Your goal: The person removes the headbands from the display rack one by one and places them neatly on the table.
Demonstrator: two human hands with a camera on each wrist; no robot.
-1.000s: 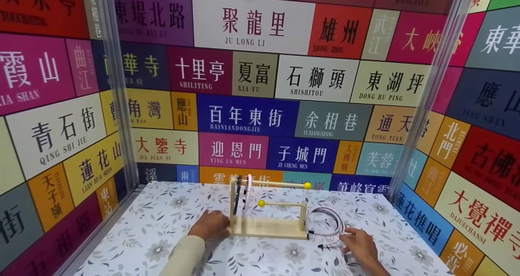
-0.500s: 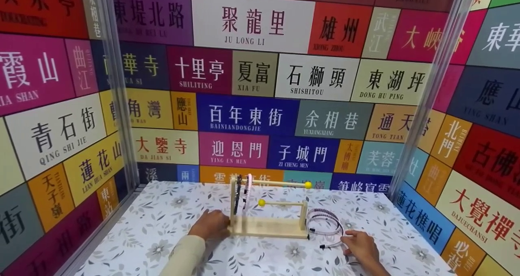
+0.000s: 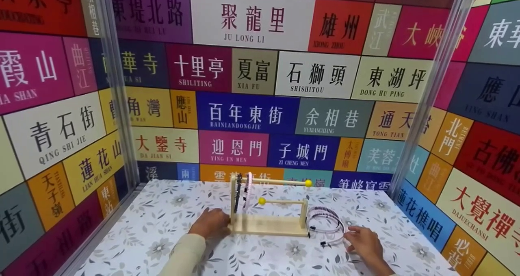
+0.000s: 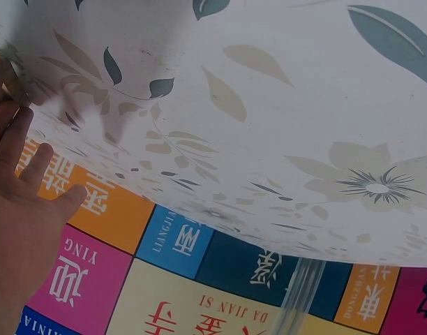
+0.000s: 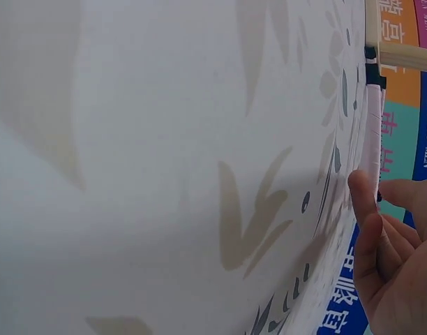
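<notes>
A pale wooden stand (image 3: pixel 268 226) with two horizontal rods tipped by yellow balls is on the table in the head view. My left hand (image 3: pixel 211 223) grips the left end of its base; in the left wrist view its fingers (image 4: pixel 42 164) reach to the frame's edge, where the grip is mostly cut off. A dark headband (image 3: pixel 238 192) and a pink one (image 3: pixel 248 190) hang on the taller rod. Right of the stand lie overlapping pale headbands (image 3: pixel 325 209) with black ends. My right hand (image 3: pixel 365 243) pinches the outer curve between thumb and forefinger, seen also in the right wrist view (image 5: pixel 402 258).
A white tablecloth (image 3: pixel 162 227) with grey flowers and leaves covers the table. Walls of coloured name panels (image 3: pixel 248 113) enclose it at the back and sides, with clear corner posts (image 3: pixel 118 85) at the back left and back right.
My right hand has shifted slightly right, and the outer headband on the table has moved a little with it. The left hand and the stand stay in place.
</notes>
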